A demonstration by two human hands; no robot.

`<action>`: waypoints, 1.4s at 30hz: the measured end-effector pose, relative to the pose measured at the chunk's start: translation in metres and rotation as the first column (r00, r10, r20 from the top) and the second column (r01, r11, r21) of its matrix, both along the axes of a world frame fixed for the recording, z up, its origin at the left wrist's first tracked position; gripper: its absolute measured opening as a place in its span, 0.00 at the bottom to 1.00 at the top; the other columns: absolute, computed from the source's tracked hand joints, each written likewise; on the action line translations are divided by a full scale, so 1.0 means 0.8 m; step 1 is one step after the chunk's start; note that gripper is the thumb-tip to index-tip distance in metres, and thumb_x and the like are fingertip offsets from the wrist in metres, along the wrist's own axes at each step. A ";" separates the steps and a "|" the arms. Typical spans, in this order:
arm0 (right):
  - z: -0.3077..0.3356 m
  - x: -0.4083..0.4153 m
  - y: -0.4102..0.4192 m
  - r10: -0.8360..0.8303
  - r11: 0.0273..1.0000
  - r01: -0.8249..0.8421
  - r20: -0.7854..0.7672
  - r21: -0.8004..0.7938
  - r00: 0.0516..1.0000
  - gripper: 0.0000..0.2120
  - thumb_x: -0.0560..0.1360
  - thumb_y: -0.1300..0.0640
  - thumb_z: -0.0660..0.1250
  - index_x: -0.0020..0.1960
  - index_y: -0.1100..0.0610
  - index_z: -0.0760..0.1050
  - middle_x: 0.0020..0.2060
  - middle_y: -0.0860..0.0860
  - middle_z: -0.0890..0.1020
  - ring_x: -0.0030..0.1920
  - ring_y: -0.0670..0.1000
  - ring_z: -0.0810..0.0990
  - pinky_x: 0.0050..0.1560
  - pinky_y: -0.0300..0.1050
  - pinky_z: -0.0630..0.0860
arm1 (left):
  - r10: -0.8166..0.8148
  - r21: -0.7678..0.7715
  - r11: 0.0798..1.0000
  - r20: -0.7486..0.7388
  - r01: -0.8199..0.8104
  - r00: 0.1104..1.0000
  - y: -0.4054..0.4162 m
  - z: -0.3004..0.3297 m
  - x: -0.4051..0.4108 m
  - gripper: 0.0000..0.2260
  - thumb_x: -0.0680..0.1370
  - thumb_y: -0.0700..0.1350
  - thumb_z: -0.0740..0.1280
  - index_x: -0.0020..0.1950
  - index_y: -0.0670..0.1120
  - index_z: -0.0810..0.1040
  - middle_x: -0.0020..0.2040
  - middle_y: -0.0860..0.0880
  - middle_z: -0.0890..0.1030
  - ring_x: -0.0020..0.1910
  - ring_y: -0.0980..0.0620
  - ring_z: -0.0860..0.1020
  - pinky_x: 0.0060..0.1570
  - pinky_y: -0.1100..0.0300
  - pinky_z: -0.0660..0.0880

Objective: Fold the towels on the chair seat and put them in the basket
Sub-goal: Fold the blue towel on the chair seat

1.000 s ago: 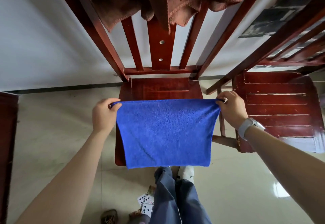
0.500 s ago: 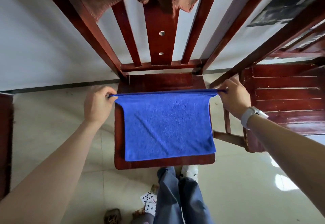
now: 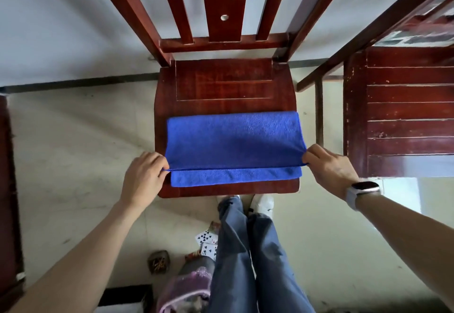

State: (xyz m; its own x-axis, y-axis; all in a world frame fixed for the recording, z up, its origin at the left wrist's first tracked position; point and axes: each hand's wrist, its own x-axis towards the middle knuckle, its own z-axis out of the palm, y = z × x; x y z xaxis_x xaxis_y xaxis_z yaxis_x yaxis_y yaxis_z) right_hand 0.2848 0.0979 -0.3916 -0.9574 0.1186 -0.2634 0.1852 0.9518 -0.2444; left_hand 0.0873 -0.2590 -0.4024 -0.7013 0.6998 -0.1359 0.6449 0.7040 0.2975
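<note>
The blue towel (image 3: 234,140) now lies folded on the chair seat (image 3: 224,84) in the middle of the frame. A second ago it hung in the air as a single sheet stretched between the hands; since then its lower edge has been laid on the seat and the top edge brought back toward the person over it. The upper layer stops short of the lower one, so a strip of the under layer shows along the near edge.

The left hand (image 3: 142,180) has its grip pinched closed on the upper layer's left corner, and the right hand (image 3: 329,167) is pinched closed on the right corner.

The first fold looks nearly done. Probably another fold follows before stowing; no basket is clearly visible.
</note>
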 end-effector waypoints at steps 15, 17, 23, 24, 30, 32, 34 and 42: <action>-0.048 0.039 -0.021 -0.019 0.996 0.022 -0.035 0.083 0.999 0.16 0.53 0.77 0.71 0.37 0.63 0.77 0.34 0.59 0.79 0.29 0.58 0.78 0.23 0.37 0.61 | -0.005 -0.141 0.990 0.052 0.013 0.999 -0.018 -0.049 0.062 0.10 0.63 0.32 0.75 0.33 0.42 0.75 0.34 0.45 0.78 0.32 0.42 0.76 0.30 0.53 0.73; -0.062 0.045 -0.022 -0.028 0.996 0.030 -0.035 0.079 0.999 0.16 0.53 0.77 0.71 0.37 0.63 0.78 0.34 0.59 0.79 0.30 0.59 0.78 0.22 0.38 0.63 | -0.013 -0.160 0.987 0.047 0.020 0.999 -0.017 -0.059 0.063 0.10 0.62 0.31 0.75 0.34 0.42 0.75 0.33 0.45 0.77 0.32 0.42 0.77 0.31 0.53 0.73; -0.080 0.059 -0.032 -0.075 0.992 0.072 0.025 0.101 0.997 0.12 0.60 0.71 0.71 0.42 0.63 0.79 0.38 0.58 0.81 0.35 0.61 0.80 0.32 0.52 0.76 | -0.032 -0.233 0.972 0.025 0.037 0.999 -0.016 -0.065 0.069 0.03 0.68 0.41 0.71 0.36 0.43 0.78 0.36 0.47 0.79 0.37 0.43 0.78 0.36 0.52 0.72; -0.078 0.060 -0.033 -0.071 0.990 0.071 -0.005 0.121 0.997 0.08 0.63 0.67 0.68 0.42 0.62 0.79 0.39 0.58 0.81 0.36 0.61 0.79 0.34 0.52 0.76 | -0.006 -0.237 0.971 0.011 0.009 1.000 -0.013 -0.061 0.071 0.06 0.71 0.45 0.67 0.36 0.44 0.79 0.37 0.48 0.80 0.39 0.43 0.78 0.38 0.52 0.71; -0.075 0.024 -0.060 -0.021 0.990 0.039 -0.135 0.132 0.991 0.09 0.68 0.60 0.62 0.46 0.58 0.79 0.46 0.58 0.81 0.46 0.60 0.80 0.53 0.53 0.67 | 0.094 -0.122 0.988 0.000 -0.094 0.996 0.043 -0.052 0.077 0.13 0.75 0.47 0.58 0.47 0.44 0.79 0.48 0.45 0.80 0.47 0.42 0.77 0.45 0.51 0.72; -0.083 -0.005 -0.077 -0.005 0.988 0.020 -0.095 0.153 0.995 0.13 0.66 0.62 0.68 0.51 0.58 0.79 0.52 0.59 0.80 0.54 0.61 0.79 0.60 0.65 0.67 | 0.107 -0.130 0.986 0.009 -0.105 0.994 0.070 -0.061 0.076 0.15 0.75 0.47 0.58 0.57 0.43 0.77 0.57 0.42 0.78 0.56 0.40 0.76 0.52 0.47 0.73; -0.095 -0.036 -0.091 0.019 0.987 -0.008 -0.073 0.159 0.997 0.19 0.68 0.59 0.67 0.58 0.55 0.76 0.60 0.60 0.77 0.62 0.61 0.75 0.62 0.72 0.60 | 0.114 -0.153 0.982 0.012 -0.111 0.993 0.096 -0.077 0.072 0.18 0.75 0.48 0.60 0.64 0.44 0.73 0.66 0.41 0.73 0.65 0.37 0.70 0.60 0.41 0.68; -0.151 -0.107 -0.113 0.002 0.985 0.015 -0.100 0.169 0.995 0.27 0.75 0.46 0.56 0.72 0.47 0.59 0.72 0.59 0.62 0.72 0.60 0.61 0.68 0.69 0.51 | 0.077 -0.201 0.975 -0.085 -0.093 0.993 0.128 -0.147 0.037 0.28 0.74 0.61 0.54 0.74 0.55 0.55 0.75 0.44 0.57 0.74 0.38 0.54 0.66 0.33 0.45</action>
State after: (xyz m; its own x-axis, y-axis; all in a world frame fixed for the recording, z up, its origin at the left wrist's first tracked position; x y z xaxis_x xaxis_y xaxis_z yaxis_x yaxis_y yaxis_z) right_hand 0.1990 0.0076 -0.5124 -0.9768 0.1598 -0.1426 0.1745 0.9799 -0.0972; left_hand 0.1168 -0.1568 -0.5200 -0.7710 0.5998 -0.2141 0.5949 0.7983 0.0938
